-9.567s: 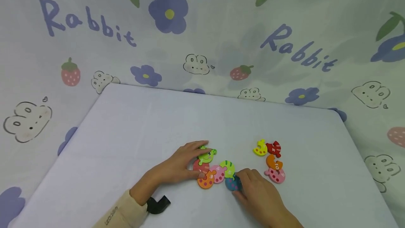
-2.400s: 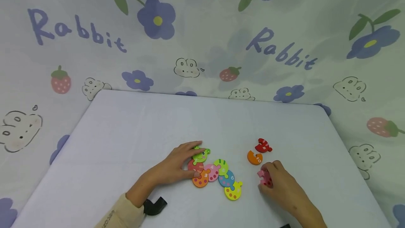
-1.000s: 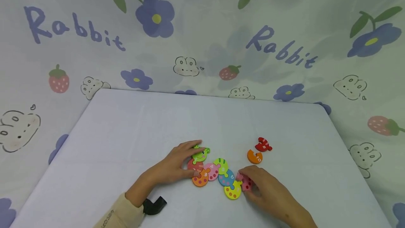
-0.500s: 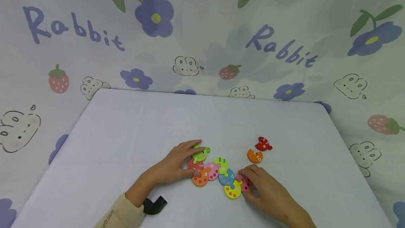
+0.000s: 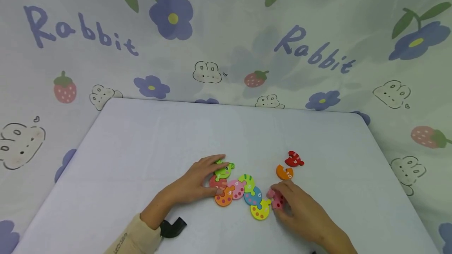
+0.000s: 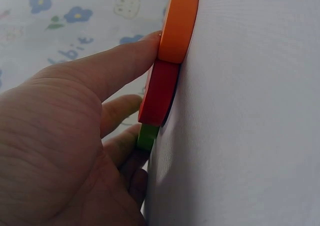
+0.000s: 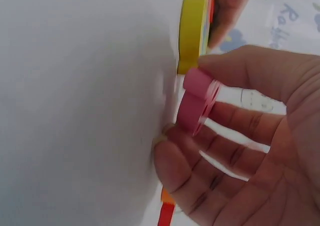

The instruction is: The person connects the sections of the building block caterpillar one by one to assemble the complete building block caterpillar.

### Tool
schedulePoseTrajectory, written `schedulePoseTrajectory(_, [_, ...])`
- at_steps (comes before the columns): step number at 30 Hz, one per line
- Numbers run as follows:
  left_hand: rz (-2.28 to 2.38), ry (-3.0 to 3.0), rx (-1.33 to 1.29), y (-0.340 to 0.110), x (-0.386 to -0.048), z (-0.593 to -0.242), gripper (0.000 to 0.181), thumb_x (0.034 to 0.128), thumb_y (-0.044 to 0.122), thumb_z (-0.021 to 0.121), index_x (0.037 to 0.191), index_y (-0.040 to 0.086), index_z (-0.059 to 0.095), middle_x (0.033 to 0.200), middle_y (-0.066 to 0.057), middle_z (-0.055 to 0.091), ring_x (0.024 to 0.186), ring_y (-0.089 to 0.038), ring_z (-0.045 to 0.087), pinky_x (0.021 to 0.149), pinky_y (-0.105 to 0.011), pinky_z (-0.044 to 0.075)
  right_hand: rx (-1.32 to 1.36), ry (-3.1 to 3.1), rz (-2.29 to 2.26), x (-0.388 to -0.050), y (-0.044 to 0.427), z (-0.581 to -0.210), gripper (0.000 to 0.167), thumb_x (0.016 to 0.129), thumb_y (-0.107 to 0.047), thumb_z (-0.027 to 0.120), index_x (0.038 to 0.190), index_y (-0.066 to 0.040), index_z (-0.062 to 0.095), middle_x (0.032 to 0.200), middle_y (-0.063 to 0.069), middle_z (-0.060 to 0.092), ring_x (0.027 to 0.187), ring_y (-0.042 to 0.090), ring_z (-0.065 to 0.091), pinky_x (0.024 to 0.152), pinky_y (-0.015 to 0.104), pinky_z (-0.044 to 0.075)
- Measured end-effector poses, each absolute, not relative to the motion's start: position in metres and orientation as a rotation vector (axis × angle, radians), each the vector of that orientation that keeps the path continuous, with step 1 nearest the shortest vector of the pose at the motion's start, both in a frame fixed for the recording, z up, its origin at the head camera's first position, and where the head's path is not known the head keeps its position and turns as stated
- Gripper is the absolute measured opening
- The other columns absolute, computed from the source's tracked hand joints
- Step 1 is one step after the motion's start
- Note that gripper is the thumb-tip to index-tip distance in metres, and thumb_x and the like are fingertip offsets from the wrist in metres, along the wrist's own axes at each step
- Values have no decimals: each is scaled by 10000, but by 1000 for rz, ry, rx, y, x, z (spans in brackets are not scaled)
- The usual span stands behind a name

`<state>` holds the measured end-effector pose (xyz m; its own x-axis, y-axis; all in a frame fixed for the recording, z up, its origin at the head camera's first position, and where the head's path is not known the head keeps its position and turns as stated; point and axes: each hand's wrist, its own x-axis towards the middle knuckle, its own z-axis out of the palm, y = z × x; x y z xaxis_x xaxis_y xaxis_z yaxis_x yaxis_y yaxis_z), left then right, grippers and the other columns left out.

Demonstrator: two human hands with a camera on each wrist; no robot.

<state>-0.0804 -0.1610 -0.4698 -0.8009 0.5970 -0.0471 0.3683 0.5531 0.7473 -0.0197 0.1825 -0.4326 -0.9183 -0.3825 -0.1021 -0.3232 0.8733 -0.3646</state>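
Note:
On the white table lies a chain of interlocked caterpillar puzzle pieces: a green head piece (image 5: pixel 223 171), a red piece (image 5: pixel 218 182), an orange 3 piece (image 5: pixel 224 198), a pink 4 piece (image 5: pixel 236 189), a green striped piece (image 5: pixel 247 183), a blue 6 piece (image 5: pixel 252 196) and a yellow piece (image 5: pixel 260 210) at the end. My left hand (image 5: pixel 192 181) rests on it, thumb on the orange 3 and fingers at the head. My right hand (image 5: pixel 303 211) pinches a spotted pink piece (image 7: pixel 196 103) just right of the yellow piece's knob, tilted and apart from it; fingers partly hide it.
Beyond my right hand lie a loose orange 10 piece (image 5: pixel 284 172) and a red striped piece (image 5: pixel 294 159). A black angular object (image 5: pixel 173 228) sits by my left sleeve. A printed rabbit curtain (image 5: pixel 226 42) rises behind the table's back edge.
The yellow piece has gone from the right-hand group to the chain's end. My right hand picked up the pink piece, brought it left against the yellow, then drew it slightly back right. Left hand stays.

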Motion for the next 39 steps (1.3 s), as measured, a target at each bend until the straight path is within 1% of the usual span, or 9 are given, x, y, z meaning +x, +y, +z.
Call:
schedulePoseTrajectory(4, [1099, 2498, 796, -161, -80, -470, 741, 917, 437, 779, 1578, 264, 490, 1707, 40, 269, 1562, -289, 211, 1193, -692, 219, -432, 2919, -447, -26, 192, -433, 533, 804, -254, 904, 1280, -162, 681, 1129, -76, 593, 973, 69, 560, 901, 345, 597])
schedulePoseTrajectory(9, [1101, 2499, 793, -161, -79, -469, 736, 918, 423, 781, 1575, 257, 494, 1706, 41, 270, 1562, -286, 211, 1194, -690, 218, -323, 2928, -385, -34, 207, -432, 601, 767, -272, 934, 1285, -103, 680, 1183, 49, 619, 988, 176, 616, 855, 427, 619])
schedulePoseTrajectory(15, [1095, 2501, 791, -162, -79, -469, 734, 921, 434, 781, 1572, 246, 500, 1706, 44, 271, 1562, -285, 211, 1201, -680, 212, -241, 2918, -480, -55, 226, -424, 625, 846, -344, 879, 1345, -48, 646, 1213, 106, 644, 888, 189, 615, 702, 364, 604])
schedulePoseTrajectory(21, [1098, 2497, 800, -162, -79, -470, 727, 930, 427, 773, 1576, 249, 494, 1707, 42, 268, 1564, -286, 207, 1205, -676, 203, -230, 2964, -454, -97, 232, -421, 609, 925, -313, 797, 1365, 61, 602, 1279, 301, 597, 1052, 437, 643, 836, 587, 595])
schedulePoseTrajectory(23, [1105, 2490, 807, -162, -80, -470, 725, 933, 417, 772, 1579, 248, 490, 1709, 42, 264, 1566, -283, 203, 1207, -674, 198, -195, 2934, -426, -110, 229, -422, 606, 940, -353, 773, 1327, 85, 611, 1209, 306, 598, 1025, 442, 632, 825, 576, 596])
schedulePoseTrajectory(27, [1100, 2480, 815, -160, -80, -471, 726, 936, 423, 766, 1583, 250, 485, 1711, 45, 259, 1567, -278, 200, 1207, -676, 197, -132, 2883, -421, -127, 221, -425, 589, 935, -416, 771, 1209, 88, 637, 1008, 206, 602, 850, 325, 591, 685, 436, 584])
schedulePoseTrajectory(29, [1092, 2481, 813, -160, -81, -471, 729, 935, 432, 764, 1584, 252, 483, 1711, 51, 257, 1568, -275, 199, 1206, -677, 200, -116, 2878, -421, -131, 218, -427, 572, 927, -412, 784, 1187, 76, 639, 962, 170, 602, 820, 294, 577, 665, 411, 575])
schedulePoseTrajectory(34, [1082, 2491, 804, -160, -80, -470, 728, 935, 425, 766, 1583, 253, 483, 1710, 60, 257, 1567, -275, 201, 1211, -664, 204, -139, 2872, -383, -132, 214, -427, 595, 902, -381, 811, 1255, 63, 632, 1015, 213, 609, 820, 303, 598, 678, 451, 609])
schedulePoseTrajectory(39, [1095, 2495, 797, -160, -79, -470, 722, 933, 403, 771, 1579, 245, 490, 1708, 45, 268, 1565, -287, 207, 1211, -667, 200, -191, 2856, -430, -130, 214, -427, 527, 873, -288, 841, 1255, 17, 645, 1091, 236, 601, 872, 328, 625, 709, 482, 626])
